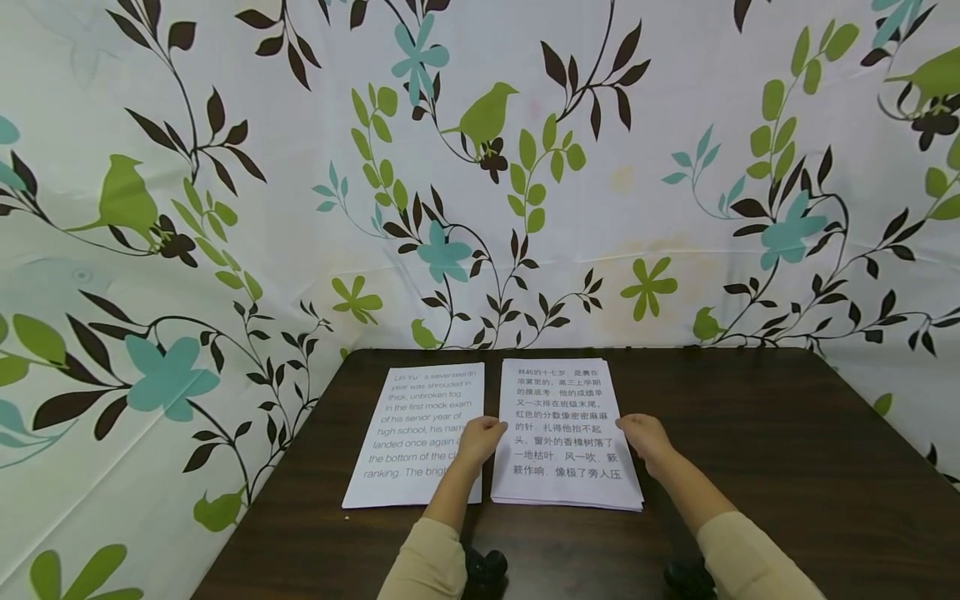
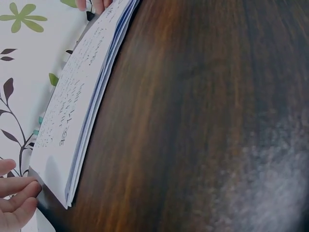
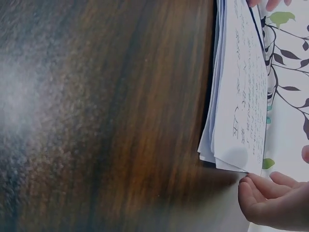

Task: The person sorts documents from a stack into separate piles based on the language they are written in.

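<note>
A stack of printed sheets [image 1: 558, 433] with Chinese text lies between my two hands on the dark table. My left hand [image 1: 478, 439] holds the stack's left edge. On the opposite side, my right hand [image 1: 647, 442] grips the right edge. Seen from the left wrist, the left fingertips [image 2: 33, 186] meet the sheet's side edge, close to a corner. From the right wrist, the right thumb and fingers [image 3: 251, 186] come together at the paper's edge, and the lower sheets fan out slightly. Left of the stack, a page of English text [image 1: 420, 433] lies partly beneath my left forearm.
The dark wood-grain table [image 1: 765, 433] extends to both sides and in front of the papers. Behind it hangs a white cloth [image 1: 570, 267] patterned with leaves, birds and flowers. Dark objects [image 1: 487, 567] show under the sleeves near the bottom edge.
</note>
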`<action>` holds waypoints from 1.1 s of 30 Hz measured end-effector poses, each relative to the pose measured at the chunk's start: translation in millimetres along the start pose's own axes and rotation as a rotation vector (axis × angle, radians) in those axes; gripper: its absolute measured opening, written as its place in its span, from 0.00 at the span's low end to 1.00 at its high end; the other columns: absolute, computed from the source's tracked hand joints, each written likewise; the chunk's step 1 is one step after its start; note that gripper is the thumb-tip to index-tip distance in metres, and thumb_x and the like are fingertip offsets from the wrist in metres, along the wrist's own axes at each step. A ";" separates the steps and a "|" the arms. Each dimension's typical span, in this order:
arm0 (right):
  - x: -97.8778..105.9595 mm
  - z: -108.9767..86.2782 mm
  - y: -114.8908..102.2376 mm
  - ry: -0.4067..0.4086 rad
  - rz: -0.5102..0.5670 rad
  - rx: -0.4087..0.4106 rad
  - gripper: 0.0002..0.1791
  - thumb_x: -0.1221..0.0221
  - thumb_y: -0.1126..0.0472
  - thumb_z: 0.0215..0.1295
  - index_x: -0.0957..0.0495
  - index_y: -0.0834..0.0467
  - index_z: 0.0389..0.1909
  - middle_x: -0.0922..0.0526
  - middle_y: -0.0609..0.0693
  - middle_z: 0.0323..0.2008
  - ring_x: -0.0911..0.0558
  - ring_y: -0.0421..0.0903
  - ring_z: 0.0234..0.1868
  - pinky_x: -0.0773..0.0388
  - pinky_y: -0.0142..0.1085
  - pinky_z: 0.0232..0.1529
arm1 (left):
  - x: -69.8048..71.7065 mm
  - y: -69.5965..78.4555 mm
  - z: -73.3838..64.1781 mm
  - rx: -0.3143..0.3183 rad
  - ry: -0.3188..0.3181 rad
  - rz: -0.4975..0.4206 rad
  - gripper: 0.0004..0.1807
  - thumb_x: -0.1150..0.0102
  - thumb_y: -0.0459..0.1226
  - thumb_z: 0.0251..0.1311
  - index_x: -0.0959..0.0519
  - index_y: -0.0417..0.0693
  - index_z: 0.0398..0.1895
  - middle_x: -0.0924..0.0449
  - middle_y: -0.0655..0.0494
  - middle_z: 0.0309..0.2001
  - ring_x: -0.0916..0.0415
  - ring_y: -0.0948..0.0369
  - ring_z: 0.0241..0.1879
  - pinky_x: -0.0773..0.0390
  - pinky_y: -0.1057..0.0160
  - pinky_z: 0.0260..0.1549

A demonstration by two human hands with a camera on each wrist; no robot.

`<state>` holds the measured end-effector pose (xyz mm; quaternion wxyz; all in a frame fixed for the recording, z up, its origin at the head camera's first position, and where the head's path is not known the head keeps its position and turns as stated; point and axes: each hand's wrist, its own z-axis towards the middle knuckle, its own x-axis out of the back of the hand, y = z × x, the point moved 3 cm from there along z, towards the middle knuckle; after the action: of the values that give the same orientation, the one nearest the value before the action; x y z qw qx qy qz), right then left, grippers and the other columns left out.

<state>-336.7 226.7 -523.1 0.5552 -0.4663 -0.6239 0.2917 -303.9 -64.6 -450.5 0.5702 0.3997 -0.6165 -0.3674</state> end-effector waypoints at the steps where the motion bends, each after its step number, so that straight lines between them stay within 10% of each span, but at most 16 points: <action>1: 0.0 -1.6 -0.4 -0.003 -0.002 -0.008 0.29 0.56 0.47 0.61 0.37 0.67 0.53 0.38 0.63 0.53 0.37 0.57 0.48 0.37 0.47 0.39 | -0.3 -0.4 -0.2 0.005 -0.001 0.004 0.19 0.50 0.39 0.54 0.28 0.31 0.44 0.27 0.41 0.41 0.30 0.47 0.42 0.30 0.51 0.39; 14: 6.0 -31.8 -30.0 0.002 0.065 -0.009 0.27 0.58 0.53 0.64 0.41 0.72 0.55 0.39 0.69 0.54 0.38 0.63 0.53 0.37 0.52 0.45 | -1.0 2.3 -2.2 -0.009 0.017 -0.003 0.18 0.50 0.39 0.55 0.27 0.32 0.43 0.26 0.42 0.40 0.30 0.48 0.42 0.30 0.52 0.39; 25: 4.2 -68.2 -60.3 0.153 0.324 -0.098 0.23 0.51 0.65 0.56 0.38 0.74 0.51 0.33 0.67 0.46 0.31 0.54 0.41 0.29 0.33 0.30 | -3.6 -2.4 0.2 0.030 0.124 -0.164 0.17 0.49 0.29 0.48 0.30 0.27 0.43 0.26 0.42 0.33 0.25 0.51 0.30 0.25 0.60 0.28; 33: -0.2 -66.1 -48.3 0.257 0.227 -0.104 0.15 0.46 0.68 0.51 0.31 0.76 0.37 0.27 0.61 0.28 0.28 0.49 0.25 0.32 0.30 0.20 | -8.3 -11.9 2.7 0.067 0.141 0.020 0.11 0.44 0.28 0.42 0.23 0.32 0.31 0.26 0.46 0.28 0.29 0.56 0.25 0.27 0.63 0.22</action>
<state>-285.4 197.4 -466.5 0.5688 -0.5955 -0.5053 0.2578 -305.5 -61.8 -464.9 0.6024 0.4371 -0.5906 -0.3117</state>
